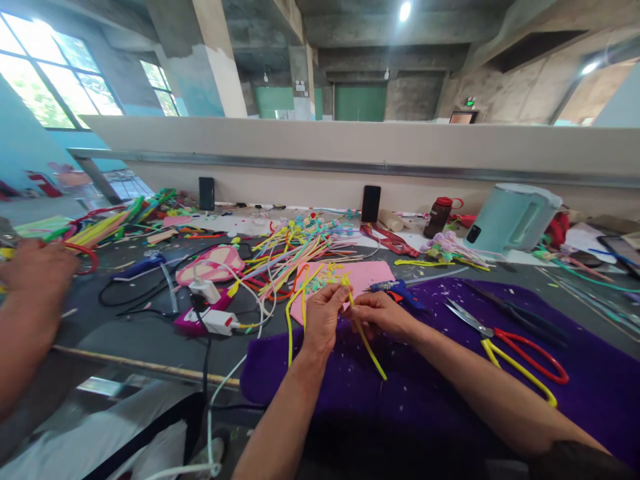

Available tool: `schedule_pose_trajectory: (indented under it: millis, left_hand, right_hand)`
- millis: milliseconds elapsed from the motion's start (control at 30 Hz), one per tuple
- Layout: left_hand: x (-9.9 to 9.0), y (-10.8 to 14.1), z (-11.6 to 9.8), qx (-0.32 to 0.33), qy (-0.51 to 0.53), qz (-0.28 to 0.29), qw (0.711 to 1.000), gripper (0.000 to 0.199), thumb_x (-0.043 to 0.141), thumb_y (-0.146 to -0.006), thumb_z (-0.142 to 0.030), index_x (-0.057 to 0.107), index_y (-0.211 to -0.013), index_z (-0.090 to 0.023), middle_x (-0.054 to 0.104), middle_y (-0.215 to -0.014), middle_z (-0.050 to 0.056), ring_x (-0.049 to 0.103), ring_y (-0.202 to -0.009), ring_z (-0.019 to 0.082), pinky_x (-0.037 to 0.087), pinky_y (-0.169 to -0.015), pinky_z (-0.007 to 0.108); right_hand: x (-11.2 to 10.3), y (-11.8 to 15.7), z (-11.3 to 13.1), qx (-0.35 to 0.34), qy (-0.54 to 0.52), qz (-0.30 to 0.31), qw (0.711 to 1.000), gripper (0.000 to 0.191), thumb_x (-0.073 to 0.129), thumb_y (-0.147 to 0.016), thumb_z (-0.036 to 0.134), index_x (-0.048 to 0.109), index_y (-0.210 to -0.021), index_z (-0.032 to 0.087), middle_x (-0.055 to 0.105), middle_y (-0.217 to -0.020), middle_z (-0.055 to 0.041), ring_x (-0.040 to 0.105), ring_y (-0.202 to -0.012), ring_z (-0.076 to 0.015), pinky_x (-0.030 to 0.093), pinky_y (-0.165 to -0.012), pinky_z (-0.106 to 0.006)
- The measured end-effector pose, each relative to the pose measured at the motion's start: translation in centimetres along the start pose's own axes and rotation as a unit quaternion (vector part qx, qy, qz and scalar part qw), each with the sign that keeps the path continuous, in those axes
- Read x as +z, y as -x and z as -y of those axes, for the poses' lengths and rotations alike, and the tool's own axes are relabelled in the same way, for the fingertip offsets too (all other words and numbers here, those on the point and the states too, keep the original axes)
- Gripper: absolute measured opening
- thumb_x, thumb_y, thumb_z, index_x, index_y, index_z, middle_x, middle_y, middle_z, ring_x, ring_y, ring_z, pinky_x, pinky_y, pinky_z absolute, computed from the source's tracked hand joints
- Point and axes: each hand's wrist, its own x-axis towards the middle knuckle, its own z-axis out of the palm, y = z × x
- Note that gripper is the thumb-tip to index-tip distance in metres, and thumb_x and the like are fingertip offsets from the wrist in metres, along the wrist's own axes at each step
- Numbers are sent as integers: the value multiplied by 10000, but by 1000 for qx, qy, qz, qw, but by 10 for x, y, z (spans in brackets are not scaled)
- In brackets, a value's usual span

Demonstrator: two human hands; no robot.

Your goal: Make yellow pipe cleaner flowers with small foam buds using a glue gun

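Note:
My left hand (323, 315) pinches the top of a yellow fuzzy stem (371, 352), where a small yellow tip shows above the fingers. My right hand (381, 315) closes on the same stem just below, and its lower length hangs down over the purple cloth (425, 393). Another bent yellow stem (289, 333) hangs to the left of my left hand. Behind both hands lies a pink sheet (373, 272) with small yellow and green pieces on it.
Red-and-yellow scissors (493, 333) and a blue glue gun (400, 293) lie at right. Colourful stems (280, 260) are piled behind. Power strips (200, 320) with cables sit left. A kettle (513, 217) and bottle (440, 217) stand at back. Another person's hand (43, 267) is far left.

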Motion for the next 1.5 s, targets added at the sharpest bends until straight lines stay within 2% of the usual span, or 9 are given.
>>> schedule_pose_trajectory:
  millis: [67, 167, 233, 433, 700, 1133, 1500]
  left_hand:
    - [0, 0, 0, 7, -13, -11, 1000, 180, 653, -644, -312, 619, -636, -136, 530, -579, -27, 395, -484, 58, 297, -458, 189]
    - [0, 1, -2, 32, -73, 1, 997, 178, 626, -669, -322, 631, -627, -149, 527, -568, -28, 418, -514, 75, 312, -488, 202]
    - [0, 2, -4, 69, -129, 14, 989, 177, 606, -686, -322, 640, -624, -160, 553, -594, -19, 466, -568, 98, 343, -532, 215]
    - [3, 8, -8, 170, -245, 31, 954, 148, 552, -748, -286, 653, -720, -182, 613, -733, 16, 536, -721, 141, 394, -617, 233]
    - [3, 10, -5, 219, -296, 22, 930, 130, 542, -763, -271, 641, -728, -194, 618, -726, 15, 549, -710, 136, 418, -644, 242]
    - [2, 11, -5, 234, -321, 23, 918, 111, 538, -764, -244, 628, -726, -191, 618, -726, 14, 555, -709, 135, 421, -649, 243]
    - [2, 10, -5, 245, -320, 10, 915, 109, 539, -758, -247, 627, -726, -191, 620, -719, 18, 554, -710, 141, 420, -659, 253]
  right_hand:
    - [-5, -1, 2, -25, 45, -66, 996, 256, 567, -749, 376, 616, -748, 125, 601, -618, 2, 489, -422, -67, 371, -408, -182]
    - [-9, -2, 5, -82, 42, -197, 976, 209, 598, -725, 345, 615, -752, 139, 605, -620, 4, 474, -420, -65, 374, -415, -189]
    - [-9, -3, 7, -107, 16, -232, 967, 180, 610, -716, 320, 611, -754, 144, 603, -618, 5, 474, -420, -64, 367, -404, -185]
    - [-3, -2, 11, -143, -30, -245, 959, 148, 631, -706, 278, 603, -783, 155, 583, -613, 24, 483, -421, -59, 357, -385, -171]
    - [-6, -1, 12, -152, -13, -235, 960, 137, 640, -699, 277, 613, -729, 147, 555, -564, 32, 465, -409, -55, 344, -383, -174]
    - [-6, -2, 9, -135, 30, -202, 970, 172, 581, -742, 318, 565, -710, 149, 503, -561, 39, 441, -417, -56, 341, -404, -182]
    - [0, -4, 0, -136, -32, -221, 965, 188, 605, -719, 343, 563, -738, 161, 494, -562, 42, 420, -410, -47, 326, -397, -173]
